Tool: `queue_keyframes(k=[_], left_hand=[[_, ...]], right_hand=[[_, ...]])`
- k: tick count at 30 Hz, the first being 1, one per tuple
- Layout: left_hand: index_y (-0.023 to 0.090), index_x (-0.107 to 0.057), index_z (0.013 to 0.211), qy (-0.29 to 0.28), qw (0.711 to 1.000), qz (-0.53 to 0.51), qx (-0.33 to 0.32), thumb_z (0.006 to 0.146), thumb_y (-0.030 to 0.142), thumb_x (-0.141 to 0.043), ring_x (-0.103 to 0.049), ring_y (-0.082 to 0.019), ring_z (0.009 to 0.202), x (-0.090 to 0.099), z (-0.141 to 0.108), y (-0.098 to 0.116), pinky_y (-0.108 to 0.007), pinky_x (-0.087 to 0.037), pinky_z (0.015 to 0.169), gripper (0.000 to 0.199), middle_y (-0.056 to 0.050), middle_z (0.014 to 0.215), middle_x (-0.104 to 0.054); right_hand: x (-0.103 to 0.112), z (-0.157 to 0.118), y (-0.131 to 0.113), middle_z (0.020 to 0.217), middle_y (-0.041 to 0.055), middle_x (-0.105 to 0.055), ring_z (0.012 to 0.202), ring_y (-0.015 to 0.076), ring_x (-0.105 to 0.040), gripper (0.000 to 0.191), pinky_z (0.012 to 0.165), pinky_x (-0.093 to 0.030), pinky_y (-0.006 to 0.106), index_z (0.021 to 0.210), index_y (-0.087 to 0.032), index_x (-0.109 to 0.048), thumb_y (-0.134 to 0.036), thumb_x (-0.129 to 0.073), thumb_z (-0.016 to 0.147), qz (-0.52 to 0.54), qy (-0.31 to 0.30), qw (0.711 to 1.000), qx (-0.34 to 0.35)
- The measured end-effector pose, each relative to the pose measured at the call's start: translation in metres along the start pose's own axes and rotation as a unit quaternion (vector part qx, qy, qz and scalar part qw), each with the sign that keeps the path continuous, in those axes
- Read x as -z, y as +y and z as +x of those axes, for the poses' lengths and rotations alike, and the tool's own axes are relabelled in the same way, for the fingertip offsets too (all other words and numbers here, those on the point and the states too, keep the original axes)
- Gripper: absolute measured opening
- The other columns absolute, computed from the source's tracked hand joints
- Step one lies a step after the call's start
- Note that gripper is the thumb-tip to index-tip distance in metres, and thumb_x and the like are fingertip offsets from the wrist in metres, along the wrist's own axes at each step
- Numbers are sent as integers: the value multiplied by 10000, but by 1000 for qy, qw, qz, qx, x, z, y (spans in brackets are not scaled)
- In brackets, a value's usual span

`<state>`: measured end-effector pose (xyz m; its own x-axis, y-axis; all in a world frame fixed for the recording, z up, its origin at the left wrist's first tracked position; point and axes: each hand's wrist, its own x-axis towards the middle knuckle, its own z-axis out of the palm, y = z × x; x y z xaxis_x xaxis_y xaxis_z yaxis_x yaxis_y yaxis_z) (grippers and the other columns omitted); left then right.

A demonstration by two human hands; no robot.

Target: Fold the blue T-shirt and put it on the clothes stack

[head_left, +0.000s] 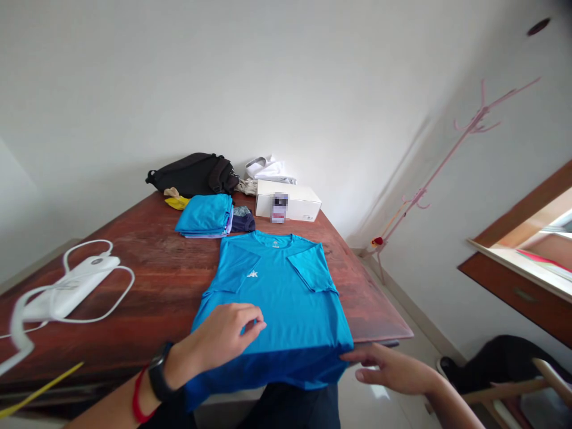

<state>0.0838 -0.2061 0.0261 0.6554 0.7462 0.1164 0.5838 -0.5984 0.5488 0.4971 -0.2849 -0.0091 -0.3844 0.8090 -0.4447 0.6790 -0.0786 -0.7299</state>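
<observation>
A blue T-shirt [286, 298] lies front side up on the dark red wooden table [152, 286], its sleeves folded inward and its lower part hanging over the front edge. Above the shirt's lower left part is my left hand [227, 336], fingers curled with thumb near the fingertips; whether anything is between them is hidden. My right hand [388, 366] is at the shirt's lower right corner, fingers stretched out and apart, fingertips beside the cloth. Farther back sits a folded stack of blue clothes [205, 214].
Behind are a black bag [192, 173], a white box [292, 199], white cloth [268, 168], dark socks [243, 220] and a yellow item [177, 203]. A white power strip [71, 289] with cables lies left. A pink coat stand [447, 155] and a wooden chair [504, 393] are right.
</observation>
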Motion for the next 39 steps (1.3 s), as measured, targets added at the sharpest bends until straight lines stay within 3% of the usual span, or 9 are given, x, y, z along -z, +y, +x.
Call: queue_keyframes(k=[4, 10, 13, 18, 23, 27, 32, 36, 39], left_hand=[[256, -728, 905, -45, 996, -51, -51, 992, 463, -521, -678, -199, 814, -18, 17, 26, -292, -414, 715, 306, -42, 888, -748], [258, -752, 846, -95, 992, -72, -30, 837, 748, -588, -703, -260, 753, -42, 59, 54, -324, -386, 597, 517, -71, 827, -769], [239, -733, 782, -68, 995, -64, 17, 810, 729, -625, -713, -294, 756, -59, 79, 50, -338, -395, 581, 503, -119, 815, -763], [217, -652, 735, -46, 997, -17, 59, 855, 465, -615, -713, -316, 780, -79, 94, 24, -349, -426, 596, 278, -146, 795, -737], [201, -515, 719, -144, 960, -211, 115, 857, 483, -582, -554, -150, 466, -68, 98, 9, -263, -360, 458, 321, -43, 655, -676], [198, -482, 706, -172, 928, -310, 118, 838, 552, -605, -472, -105, 459, -55, 100, 8, -232, -340, 449, 398, 6, 591, -591], [197, -484, 739, -159, 930, -318, 91, 845, 590, -599, -476, -114, 479, -54, 100, 8, -252, -353, 472, 423, 5, 598, -586], [199, -517, 960, -110, 928, -344, 93, 908, 636, -506, -497, -133, 490, -46, 91, 8, -270, -374, 474, 441, 8, 685, -599], [204, -549, 946, -15, 930, -356, 90, 964, 651, -416, -542, -152, 620, -29, 76, 6, -282, -433, 568, 467, -1, 744, -573]], right_hand=[[4, 5, -23, 1210, 113, -734, 1134, 328, -658, 562, 1034, -499, 487, 1290, -245, -726, -630, -656, 886, 80, -41, 995, 53], [1, 35, -51, 1123, 101, -742, 1086, 292, -690, 576, 1059, -469, 511, 1336, -226, -683, -571, -717, 876, 304, 19, 949, 88], [-3, 51, -64, 1281, 108, -688, 1212, 300, -635, 582, 1098, -431, 515, 1398, -265, -623, -536, -716, 891, 356, 38, 927, 110], [-12, 65, -72, 1470, 87, -543, 1333, 290, -540, 576, 1099, -441, 462, 1433, -326, -568, -488, -723, 902, 350, 36, 929, 112], [-27, 60, -72, 1196, 54, -632, 1018, 213, -644, 541, 869, -555, 364, 1381, -309, -577, -542, -694, 907, 277, 23, 956, 94], [-35, 55, -76, 871, 8, -650, 782, 147, -586, 435, 756, -512, 280, 1247, -238, -684, -523, -688, 919, 177, -12, 976, 125], [-40, 62, -83, 938, 53, -714, 812, 170, -631, 371, 753, -521, 288, 1095, -210, -794, -514, -704, 904, 126, -33, 982, 135], [-42, 71, -90, 800, 35, -706, 683, 153, -673, 369, 696, -573, 299, 1041, -178, -803, -466, -820, 812, 299, -18, 949, 101], [-39, 81, -98, 812, 35, -731, 717, 161, -715, 384, 738, -601, 311, 1147, -186, -762, -406, -815, 836, 463, 48, 881, 89]])
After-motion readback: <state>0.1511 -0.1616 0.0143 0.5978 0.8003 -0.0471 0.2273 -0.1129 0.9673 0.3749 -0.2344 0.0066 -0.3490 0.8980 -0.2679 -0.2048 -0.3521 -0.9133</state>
